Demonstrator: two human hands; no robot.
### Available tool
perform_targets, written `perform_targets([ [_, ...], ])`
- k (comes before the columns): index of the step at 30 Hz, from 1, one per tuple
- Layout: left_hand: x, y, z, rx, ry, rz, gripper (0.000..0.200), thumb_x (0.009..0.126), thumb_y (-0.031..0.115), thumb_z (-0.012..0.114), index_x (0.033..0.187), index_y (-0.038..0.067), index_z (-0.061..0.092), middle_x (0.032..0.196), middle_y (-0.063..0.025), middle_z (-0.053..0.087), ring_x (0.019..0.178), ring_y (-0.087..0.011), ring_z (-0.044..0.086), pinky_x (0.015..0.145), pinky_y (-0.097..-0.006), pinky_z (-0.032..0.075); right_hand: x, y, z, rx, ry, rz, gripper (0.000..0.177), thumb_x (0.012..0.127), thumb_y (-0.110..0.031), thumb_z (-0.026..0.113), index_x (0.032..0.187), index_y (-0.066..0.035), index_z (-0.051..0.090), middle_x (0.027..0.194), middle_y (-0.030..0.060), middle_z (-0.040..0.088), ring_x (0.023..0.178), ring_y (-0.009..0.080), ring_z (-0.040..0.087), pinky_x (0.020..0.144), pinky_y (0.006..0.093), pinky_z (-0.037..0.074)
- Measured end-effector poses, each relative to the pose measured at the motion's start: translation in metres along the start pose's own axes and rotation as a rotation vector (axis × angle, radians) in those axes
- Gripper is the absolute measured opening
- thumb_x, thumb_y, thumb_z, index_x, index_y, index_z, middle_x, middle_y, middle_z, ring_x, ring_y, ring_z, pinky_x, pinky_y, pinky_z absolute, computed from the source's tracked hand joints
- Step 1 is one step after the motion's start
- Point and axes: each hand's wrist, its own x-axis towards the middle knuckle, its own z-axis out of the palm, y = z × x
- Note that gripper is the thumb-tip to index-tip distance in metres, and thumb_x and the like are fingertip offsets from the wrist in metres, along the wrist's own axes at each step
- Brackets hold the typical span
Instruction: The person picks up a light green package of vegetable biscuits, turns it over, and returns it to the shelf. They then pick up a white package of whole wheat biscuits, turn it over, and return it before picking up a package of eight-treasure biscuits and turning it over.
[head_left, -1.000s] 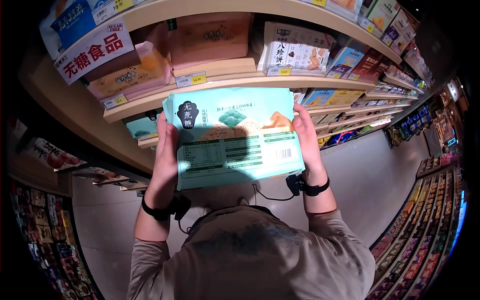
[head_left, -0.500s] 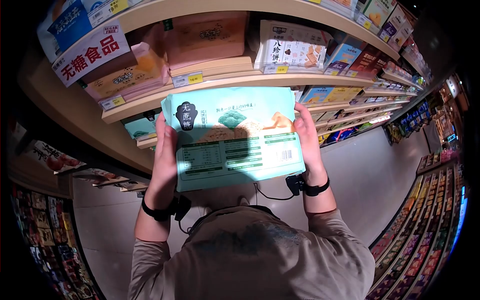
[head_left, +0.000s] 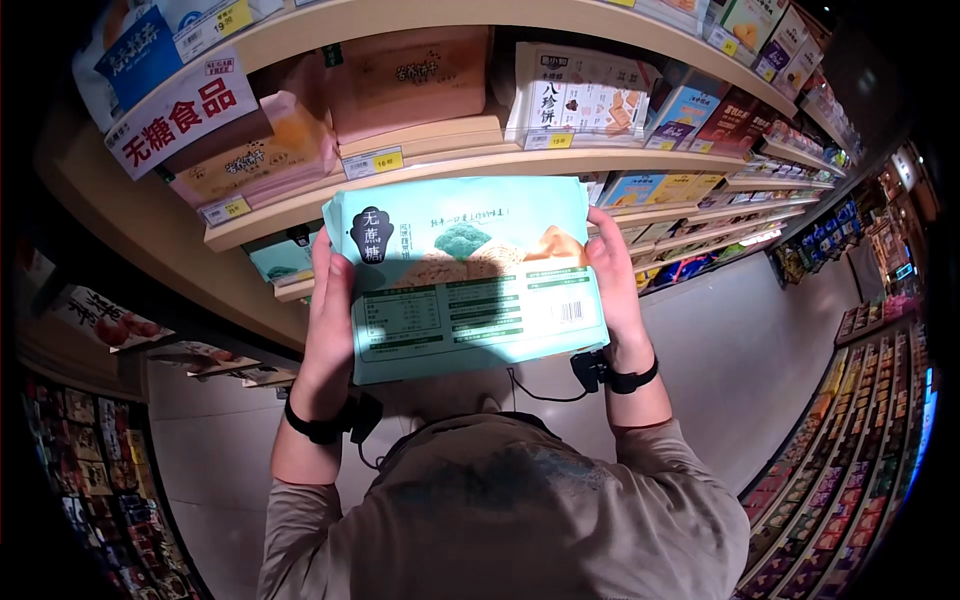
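A large mint-green biscuit package (head_left: 470, 270) is held up in front of me, its printed back with text panels and a barcode facing me. My left hand (head_left: 333, 300) grips its left edge, thumb along the front. On the opposite edge, my right hand (head_left: 612, 270) is closed round the side. The fingers behind the package are hidden. Each wrist wears a black strap with a small device and cable. A similar green package (head_left: 280, 258) lies on the lower shelf, left of the held one.
Ahead, a curved wooden shelf (head_left: 430, 160) carries pink biscuit packs (head_left: 410, 80), a white biscuit pack (head_left: 580, 95) and price tags. A white sign with red characters (head_left: 185, 110) sticks out at the left. More stocked shelves (head_left: 850, 460) stand at the right, over a tiled floor (head_left: 720, 340).
Almost nothing differs. Both hands keep the green package in the same place, and the view has shifted very slightly.
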Motion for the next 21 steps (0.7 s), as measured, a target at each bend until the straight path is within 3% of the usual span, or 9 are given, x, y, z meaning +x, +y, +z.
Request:
perform_targets([
  [21,0.003,0.002,0.004,0.069,0.058,-0.015,0.061,0.099,0.05,0.035,0.142,0.008,0.025,0.13,-0.0081,0.045,0.115,-0.0164,0.046,0.097,-0.0317,0.038,-0.001,-0.009,0.0,0.018,-0.001,0.018,0.068,0.09,-0.047,0.059,0.135,-0.003,0.034,0.086,0.0054,0.061,0.078,0.0073,0.056,0.07,0.0215,0.044],
])
